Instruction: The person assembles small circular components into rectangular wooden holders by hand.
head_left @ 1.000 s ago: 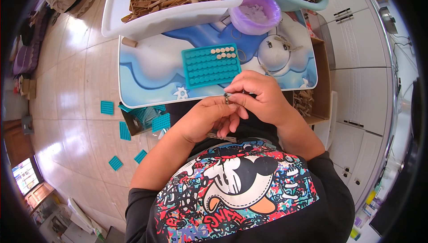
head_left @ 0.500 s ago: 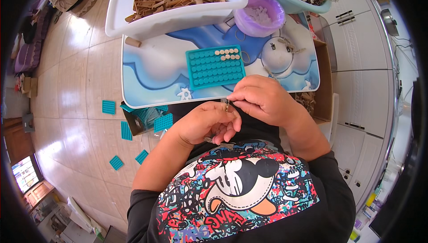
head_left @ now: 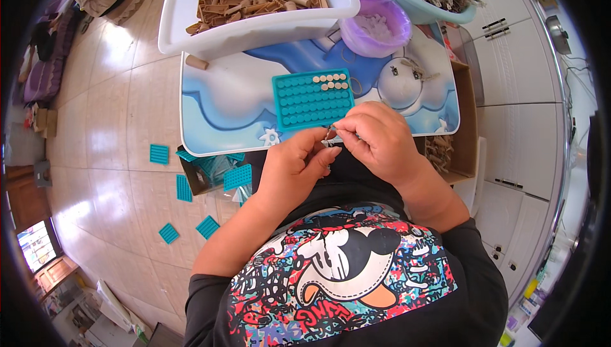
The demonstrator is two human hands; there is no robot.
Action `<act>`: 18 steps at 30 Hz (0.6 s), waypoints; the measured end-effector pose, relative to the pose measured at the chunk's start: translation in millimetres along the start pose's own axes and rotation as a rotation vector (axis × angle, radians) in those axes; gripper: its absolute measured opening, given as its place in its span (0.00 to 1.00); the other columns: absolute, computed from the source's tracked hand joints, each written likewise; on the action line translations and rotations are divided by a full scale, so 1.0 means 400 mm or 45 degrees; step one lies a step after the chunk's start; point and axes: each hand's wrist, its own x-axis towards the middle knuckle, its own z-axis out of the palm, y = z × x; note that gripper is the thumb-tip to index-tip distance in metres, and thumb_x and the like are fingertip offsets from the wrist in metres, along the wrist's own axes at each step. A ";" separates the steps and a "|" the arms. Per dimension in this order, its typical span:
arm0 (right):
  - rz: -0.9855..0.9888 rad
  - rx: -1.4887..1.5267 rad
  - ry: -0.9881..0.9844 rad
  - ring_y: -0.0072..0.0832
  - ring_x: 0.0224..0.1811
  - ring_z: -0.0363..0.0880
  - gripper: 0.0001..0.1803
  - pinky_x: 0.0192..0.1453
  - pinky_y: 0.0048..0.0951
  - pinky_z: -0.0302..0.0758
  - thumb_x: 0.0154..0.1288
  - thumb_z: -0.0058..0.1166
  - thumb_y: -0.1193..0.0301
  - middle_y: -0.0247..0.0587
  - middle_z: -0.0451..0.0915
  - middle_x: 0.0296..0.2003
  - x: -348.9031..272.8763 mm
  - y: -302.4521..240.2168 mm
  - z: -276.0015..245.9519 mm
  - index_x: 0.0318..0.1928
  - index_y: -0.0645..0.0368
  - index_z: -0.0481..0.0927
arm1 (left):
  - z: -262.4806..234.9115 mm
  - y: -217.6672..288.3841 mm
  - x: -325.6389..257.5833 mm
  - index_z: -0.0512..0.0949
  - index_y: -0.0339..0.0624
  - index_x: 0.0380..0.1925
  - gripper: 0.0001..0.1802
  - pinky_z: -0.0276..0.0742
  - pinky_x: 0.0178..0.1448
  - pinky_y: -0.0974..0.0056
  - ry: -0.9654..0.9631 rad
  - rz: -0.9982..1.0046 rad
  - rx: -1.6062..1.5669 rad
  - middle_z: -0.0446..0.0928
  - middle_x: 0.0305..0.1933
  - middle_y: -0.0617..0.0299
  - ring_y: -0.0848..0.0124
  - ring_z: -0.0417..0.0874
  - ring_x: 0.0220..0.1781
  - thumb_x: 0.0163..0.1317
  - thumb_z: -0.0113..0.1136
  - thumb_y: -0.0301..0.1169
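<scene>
Both hands have come nearer the table point(head_left: 213, 118): the right hand point(head_left: 377, 132) pinches a tiny dark thing point(head_left: 329, 132) in its fingertips, maybe because it's so small, and the left hand point(head_left: 296, 160) curls beside it, its grip hard to tell. Past them lies the teal tray point(head_left: 305, 109), easy to reach, with pale round bits point(head_left: 331, 84) at one corner. Behind sit a white tub point(head_left: 180, 19) and purple bowl point(head_left: 396, 42), maybe for room.

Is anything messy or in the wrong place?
Small teal trays lie loose on the floor, though others are in the nearby box. One brown piece sits on the table, outside the white tub of similar ones.
</scene>
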 end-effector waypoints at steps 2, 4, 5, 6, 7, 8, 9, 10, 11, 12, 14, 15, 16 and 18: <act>-0.029 -0.005 -0.011 0.37 0.27 0.74 0.07 0.30 0.35 0.70 0.49 0.61 0.76 0.38 0.73 0.25 0.004 -0.002 0.003 0.30 0.59 0.75 | -0.001 0.002 -0.001 0.76 0.35 0.43 0.13 0.74 0.28 0.73 0.065 0.010 0.083 0.79 0.24 0.62 0.79 0.78 0.22 0.58 0.62 0.27; -0.060 -0.010 0.006 0.37 0.28 0.74 0.08 0.30 0.35 0.70 0.49 0.61 0.77 0.39 0.74 0.25 0.009 -0.004 0.008 0.30 0.59 0.75 | 0.000 -0.004 -0.003 0.76 0.35 0.43 0.14 0.74 0.28 0.73 0.113 0.036 0.101 0.79 0.24 0.61 0.78 0.78 0.22 0.58 0.62 0.27; -0.065 -0.006 0.005 0.37 0.28 0.74 0.08 0.30 0.35 0.70 0.49 0.61 0.77 0.39 0.74 0.25 0.010 -0.006 0.009 0.30 0.59 0.75 | 0.001 -0.008 -0.004 0.76 0.35 0.43 0.14 0.73 0.27 0.73 0.156 0.062 0.118 0.79 0.24 0.60 0.77 0.78 0.21 0.57 0.63 0.28; -0.053 -0.003 0.005 0.38 0.28 0.74 0.08 0.30 0.35 0.71 0.49 0.61 0.77 0.39 0.74 0.26 0.012 -0.009 0.012 0.30 0.60 0.75 | -0.001 -0.010 -0.003 0.76 0.35 0.43 0.14 0.73 0.27 0.73 0.166 0.063 0.122 0.79 0.24 0.60 0.77 0.78 0.21 0.57 0.63 0.28; -0.042 0.000 0.004 0.38 0.28 0.74 0.08 0.31 0.35 0.71 0.49 0.60 0.77 0.39 0.74 0.26 0.015 -0.013 0.015 0.30 0.60 0.75 | -0.001 -0.012 -0.003 0.77 0.36 0.43 0.14 0.73 0.28 0.72 0.194 0.069 0.151 0.79 0.24 0.60 0.76 0.79 0.22 0.57 0.63 0.28; -0.052 0.010 0.004 0.38 0.28 0.74 0.08 0.31 0.35 0.71 0.49 0.60 0.77 0.39 0.74 0.26 0.017 -0.014 0.018 0.30 0.60 0.75 | -0.001 -0.011 -0.002 0.77 0.36 0.43 0.14 0.74 0.28 0.72 0.223 0.075 0.180 0.79 0.25 0.59 0.75 0.79 0.22 0.56 0.63 0.27; -0.031 0.007 0.022 0.38 0.29 0.75 0.07 0.31 0.35 0.71 0.49 0.60 0.77 0.40 0.75 0.27 0.018 -0.015 0.023 0.30 0.60 0.75 | -0.003 -0.011 -0.001 0.77 0.36 0.43 0.14 0.74 0.28 0.72 0.233 0.075 0.185 0.79 0.25 0.59 0.75 0.79 0.22 0.56 0.63 0.27; -0.011 0.005 0.039 0.38 0.29 0.75 0.07 0.31 0.35 0.71 0.49 0.60 0.77 0.40 0.76 0.27 0.019 -0.015 0.027 0.30 0.60 0.75 | -0.004 -0.011 0.000 0.77 0.37 0.43 0.14 0.74 0.29 0.71 0.224 0.127 0.203 0.79 0.25 0.59 0.75 0.80 0.23 0.56 0.63 0.28; -0.019 0.014 0.039 0.38 0.29 0.75 0.07 0.31 0.35 0.71 0.49 0.60 0.77 0.40 0.76 0.27 0.022 -0.015 0.032 0.30 0.60 0.75 | -0.009 -0.011 -0.001 0.77 0.37 0.43 0.14 0.74 0.29 0.71 0.216 0.179 0.220 0.79 0.26 0.59 0.74 0.80 0.24 0.56 0.63 0.28; -0.008 0.008 0.060 0.38 0.29 0.75 0.07 0.32 0.35 0.71 0.50 0.60 0.78 0.40 0.76 0.27 0.023 -0.012 0.033 0.30 0.60 0.75 | -0.014 0.006 -0.001 0.78 0.38 0.42 0.13 0.75 0.33 0.68 0.144 0.165 0.226 0.79 0.28 0.57 0.71 0.81 0.28 0.57 0.62 0.30; 0.005 -0.009 0.088 0.39 0.29 0.75 0.06 0.31 0.35 0.71 0.51 0.59 0.79 0.41 0.76 0.28 0.024 -0.003 0.031 0.31 0.60 0.76 | -0.059 0.012 0.004 0.78 0.38 0.42 0.12 0.75 0.35 0.66 0.212 0.240 0.308 0.80 0.29 0.56 0.69 0.81 0.29 0.59 0.61 0.30; 0.003 -0.005 0.089 0.39 0.29 0.75 0.06 0.31 0.35 0.71 0.51 0.59 0.79 0.41 0.76 0.28 0.022 0.002 0.027 0.31 0.60 0.76 | -0.090 0.014 0.009 0.78 0.38 0.41 0.11 0.75 0.37 0.65 0.270 0.315 0.387 0.80 0.31 0.54 0.67 0.81 0.31 0.60 0.59 0.31; 0.033 0.024 0.068 0.38 0.28 0.75 0.06 0.31 0.34 0.71 0.52 0.59 0.79 0.41 0.76 0.28 0.018 0.006 0.021 0.31 0.60 0.76 | -0.126 0.016 0.027 0.78 0.38 0.41 0.11 0.75 0.39 0.63 0.493 0.258 0.373 0.80 0.32 0.54 0.65 0.81 0.33 0.61 0.57 0.30; 0.063 0.055 0.049 0.38 0.28 0.75 0.06 0.31 0.33 0.71 0.52 0.59 0.79 0.42 0.76 0.28 0.010 0.010 0.017 0.31 0.60 0.76 | -0.236 -0.008 0.085 0.78 0.38 0.41 0.10 0.74 0.42 0.62 0.887 0.317 0.691 0.79 0.34 0.53 0.61 0.80 0.36 0.63 0.52 0.28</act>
